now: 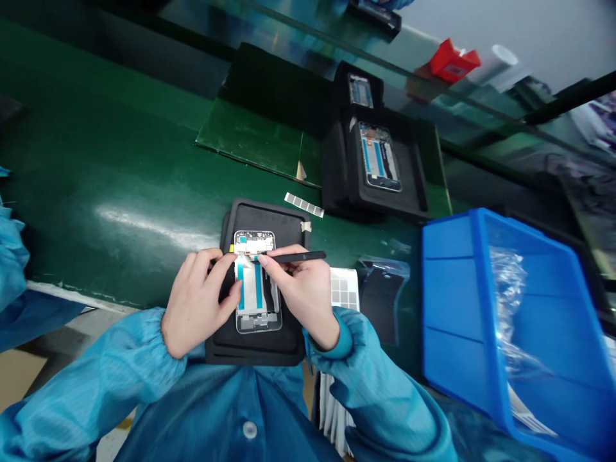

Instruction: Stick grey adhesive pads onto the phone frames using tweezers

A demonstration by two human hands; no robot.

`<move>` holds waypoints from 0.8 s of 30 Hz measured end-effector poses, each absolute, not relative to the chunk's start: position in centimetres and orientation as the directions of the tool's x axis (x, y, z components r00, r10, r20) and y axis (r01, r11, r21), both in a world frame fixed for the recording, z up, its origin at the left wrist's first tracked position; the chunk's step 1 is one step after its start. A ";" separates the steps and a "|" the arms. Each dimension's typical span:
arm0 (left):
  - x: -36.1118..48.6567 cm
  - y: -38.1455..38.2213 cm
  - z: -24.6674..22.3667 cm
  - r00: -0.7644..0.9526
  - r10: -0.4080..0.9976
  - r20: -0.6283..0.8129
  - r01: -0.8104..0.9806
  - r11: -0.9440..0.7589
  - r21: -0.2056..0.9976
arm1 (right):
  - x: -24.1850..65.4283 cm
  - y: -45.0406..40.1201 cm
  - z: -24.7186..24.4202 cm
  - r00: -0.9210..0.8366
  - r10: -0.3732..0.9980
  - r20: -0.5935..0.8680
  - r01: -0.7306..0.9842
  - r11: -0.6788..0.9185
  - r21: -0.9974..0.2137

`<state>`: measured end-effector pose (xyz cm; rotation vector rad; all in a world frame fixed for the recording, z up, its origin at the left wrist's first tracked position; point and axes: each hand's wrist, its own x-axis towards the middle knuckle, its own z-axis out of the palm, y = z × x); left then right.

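An opened phone [250, 305] with its inner parts and blue strips showing lies on a black foam tray [289, 346]. My left hand [197, 298] is partly curled at the phone's left side, thumb and index finger set apart against it and steadying it. Pinched in my right hand [305, 289] is a slim black stick-like tool [308, 256]. Its tip end points at the area just below the phone's circuit board [257, 244], hidden by the fingers. A small yellow tab [231, 248] sticks out at the phone's upper left.
Behind lie black trays [414, 186] with another opened phone [380, 157]. A strip of grey squares [304, 205], a sheet of grey stickers [344, 289] and a clear pouch [382, 301] lie nearby. A blue bin [452, 308] containing clear plastic stands right. Another person's sleeve [12, 256] shows left.
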<state>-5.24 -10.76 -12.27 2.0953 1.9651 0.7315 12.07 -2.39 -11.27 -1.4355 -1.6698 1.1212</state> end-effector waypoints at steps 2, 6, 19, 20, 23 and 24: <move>-5.2 -10.8 -12.3 0.009 0.973 0.229 0.886 -0.114 0.449 | 12.1 -2.4 -11.3 -0.183 0.982 -0.048 0.428 0.036 -0.903; -5.3 -10.8 -12.4 0.012 0.974 0.227 0.891 -0.113 0.439 | 12.2 -2.4 -11.3 -0.186 0.982 -0.043 0.449 0.046 -0.892; -5.3 -10.6 -12.1 0.038 0.970 0.239 0.910 -0.133 0.392 | 12.1 -2.4 -11.2 -0.197 0.980 -0.023 0.469 0.074 -0.880; -5.4 -10.6 -12.0 0.058 0.971 0.232 0.914 -0.145 0.379 | 12.1 -2.4 -11.2 -0.198 0.980 -0.020 0.468 0.076 -0.880; -5.6 -10.4 -11.7 0.141 0.971 0.194 0.929 -0.197 0.313 | 12.1 -2.4 -11.2 -0.207 0.978 -0.012 0.467 0.088 -0.880; -5.7 -10.4 -11.5 0.164 0.970 0.182 0.935 -0.211 0.285 | 12.1 -2.4 -11.2 -0.209 0.978 -0.008 0.467 0.093 -0.880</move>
